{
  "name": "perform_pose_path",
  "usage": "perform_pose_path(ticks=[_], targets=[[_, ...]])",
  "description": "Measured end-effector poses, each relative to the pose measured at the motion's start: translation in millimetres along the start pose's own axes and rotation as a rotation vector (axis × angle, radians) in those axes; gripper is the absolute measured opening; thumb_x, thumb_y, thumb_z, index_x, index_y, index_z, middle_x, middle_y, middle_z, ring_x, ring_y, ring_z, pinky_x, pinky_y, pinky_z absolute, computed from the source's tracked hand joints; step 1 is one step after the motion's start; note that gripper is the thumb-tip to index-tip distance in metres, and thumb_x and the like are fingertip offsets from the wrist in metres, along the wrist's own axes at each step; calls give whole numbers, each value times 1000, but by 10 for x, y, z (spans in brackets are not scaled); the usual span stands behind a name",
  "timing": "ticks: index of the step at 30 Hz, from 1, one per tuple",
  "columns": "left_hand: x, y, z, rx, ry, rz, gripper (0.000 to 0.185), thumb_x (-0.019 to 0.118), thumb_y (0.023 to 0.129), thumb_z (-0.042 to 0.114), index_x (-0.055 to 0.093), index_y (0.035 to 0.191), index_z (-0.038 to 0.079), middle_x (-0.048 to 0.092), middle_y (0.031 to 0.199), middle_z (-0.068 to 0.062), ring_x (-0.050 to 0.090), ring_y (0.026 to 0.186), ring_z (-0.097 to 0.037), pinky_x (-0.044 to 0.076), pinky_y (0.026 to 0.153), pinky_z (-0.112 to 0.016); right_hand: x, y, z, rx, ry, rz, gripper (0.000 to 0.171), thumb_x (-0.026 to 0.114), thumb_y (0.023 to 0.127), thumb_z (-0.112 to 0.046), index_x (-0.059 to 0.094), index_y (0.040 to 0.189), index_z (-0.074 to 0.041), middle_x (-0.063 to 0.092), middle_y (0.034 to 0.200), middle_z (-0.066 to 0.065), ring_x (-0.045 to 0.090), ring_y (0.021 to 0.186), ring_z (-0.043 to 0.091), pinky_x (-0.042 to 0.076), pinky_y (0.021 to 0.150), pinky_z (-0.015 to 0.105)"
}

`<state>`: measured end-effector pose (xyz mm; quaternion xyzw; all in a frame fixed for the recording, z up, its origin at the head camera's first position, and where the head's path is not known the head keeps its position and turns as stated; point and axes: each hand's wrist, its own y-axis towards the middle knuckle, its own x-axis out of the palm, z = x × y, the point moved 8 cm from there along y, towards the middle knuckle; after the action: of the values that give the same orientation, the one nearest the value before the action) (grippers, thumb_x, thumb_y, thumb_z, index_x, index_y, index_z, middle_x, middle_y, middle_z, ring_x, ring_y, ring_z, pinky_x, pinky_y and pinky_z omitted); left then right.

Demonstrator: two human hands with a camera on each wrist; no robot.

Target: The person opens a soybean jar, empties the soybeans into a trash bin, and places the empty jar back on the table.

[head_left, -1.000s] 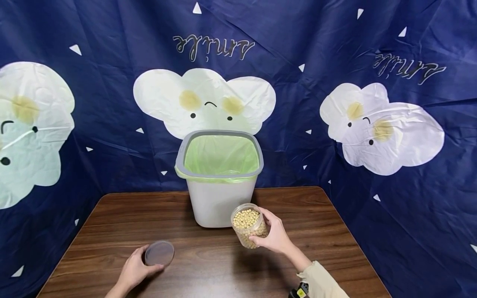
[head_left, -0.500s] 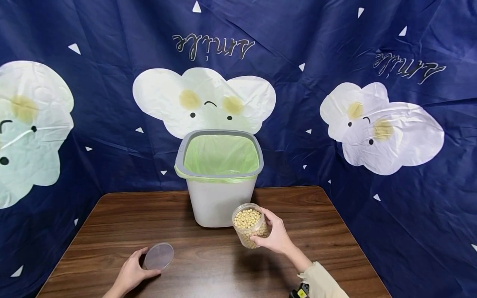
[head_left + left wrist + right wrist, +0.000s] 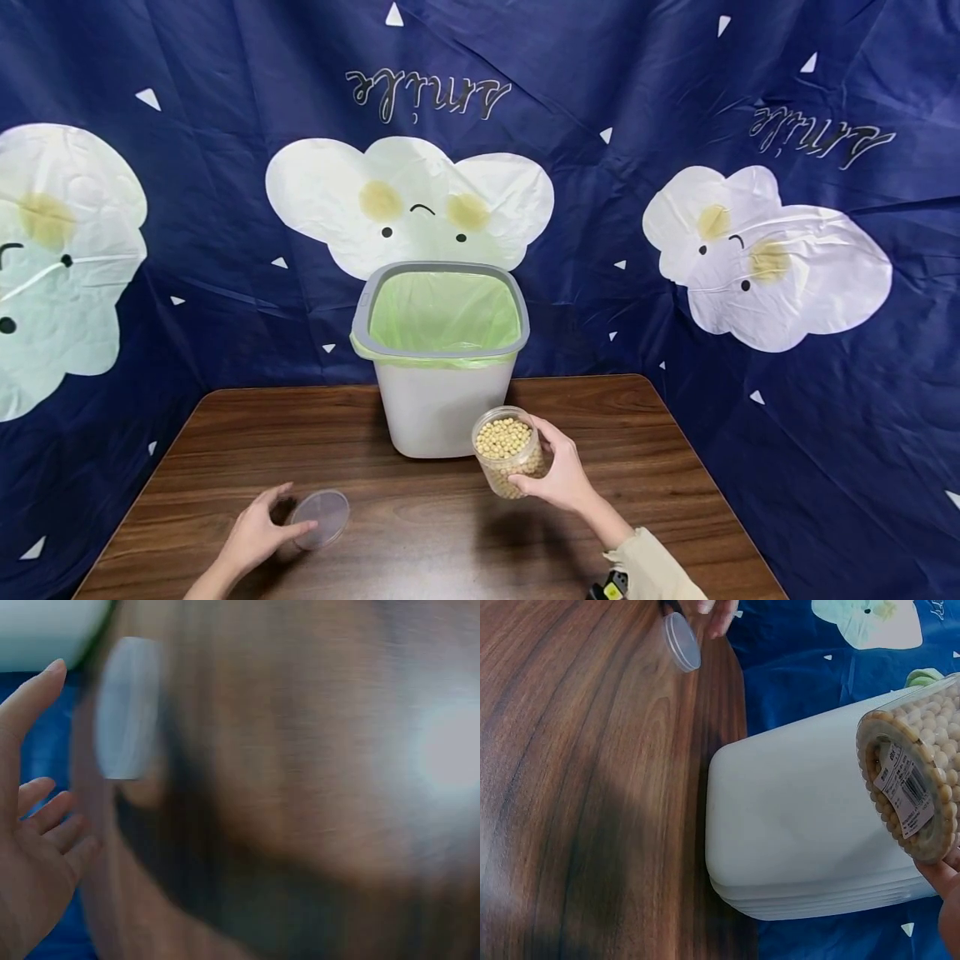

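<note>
Near the surface's middle, the right hand [image 3: 558, 477] is gripping the open bean jar [image 3: 510, 451] just before the bin [image 3: 438, 367]; the left hand [image 3: 251, 533] is lying open beside the lid [image 3: 320, 518].

Watching the feed, there's honestly not much body on show. Both hands are bare, no gloves, rings or anything on the fingers that I can spot. The left hand [image 3: 255, 529] comes in with a bare forearm, no sleeve [image 3: 651, 562] on that side as far as the head view goes. On the right hand [image 3: 562, 479] side there's a pale cream sleeve, loose and a bit crumpled at the cuff. Just under that cuff I can see a small black device [image 3: 609, 587] with a yellow mark on it, strapped at the wrist. The left wrist view is blurry, only bare fingers visible.
</note>
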<state>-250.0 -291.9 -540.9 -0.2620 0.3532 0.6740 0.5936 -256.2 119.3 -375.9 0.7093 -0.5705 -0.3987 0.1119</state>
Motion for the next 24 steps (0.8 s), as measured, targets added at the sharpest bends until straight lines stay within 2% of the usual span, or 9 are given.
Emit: perform_pose_path(ticks=[2, 7, 10, 13, 18, 24], targets=[[-124, 85, 102, 18, -5, 18, 83, 78, 66, 41, 46, 124, -9, 50, 119, -32, 51, 101, -48, 42, 81, -57, -28, 4, -14, -11, 1, 8, 71, 78, 55, -3, 49, 118, 13, 58, 109, 25, 58, 94, 15, 52, 72, 27], [-507, 369, 475, 79, -33, 74, 80, 70, 76, 41, 39, 130, -8, 43, 127, -31, 44, 111, -46, 36, 88, -57, -89, 9, -35, -24, 20, 18, 70, 77, 54, -1, 49, 117, 14, 58, 109, 26, 58, 94, 12, 51, 72, 24], [-724, 536, 763, 128, -49, 114, 78, 66, 80, 40, 34, 135, -6, 38, 133, -29, 35, 121, -46, 30, 92, -58, -110, 20, -57, -32, 34, 11, 71, 77, 54, 0, 48, 117, 15, 57, 109, 27, 57, 95, 12, 50, 74, 23], [-880, 693, 1097, 207, -48, 149, 78, 64, 82, 38, 31, 138, -5, 31, 140, -26, 27, 128, -42, 27, 96, -57, -129, 44, -95, -41, 43, -2, 72, 77, 54, 1, 47, 118, 16, 56, 109, 28, 57, 97, 15, 49, 78, 22], [-1028, 900, 1588, 338, 17, 178, 87, 65, 80, 41, 24, 141, -4, 22, 146, -22, 17, 135, -34, 19, 105, -51, -161, 83, -162, -49, 35, -27, 73, 78, 53, 2, 47, 118, 15, 56, 110, 28, 57, 98, 20, 49, 80, 22], [-1041, 1102, 1897, 387, 142, 114, 96, 62, 78, 52, 18, 142, -5, 17, 147, -22, 12, 137, -33, 17, 107, -51, -229, 91, -240, -95, -31, -22, 74, 78, 53, -1, 47, 117, 16, 56, 109, 29, 57, 98, 23, 49, 78, 23]])
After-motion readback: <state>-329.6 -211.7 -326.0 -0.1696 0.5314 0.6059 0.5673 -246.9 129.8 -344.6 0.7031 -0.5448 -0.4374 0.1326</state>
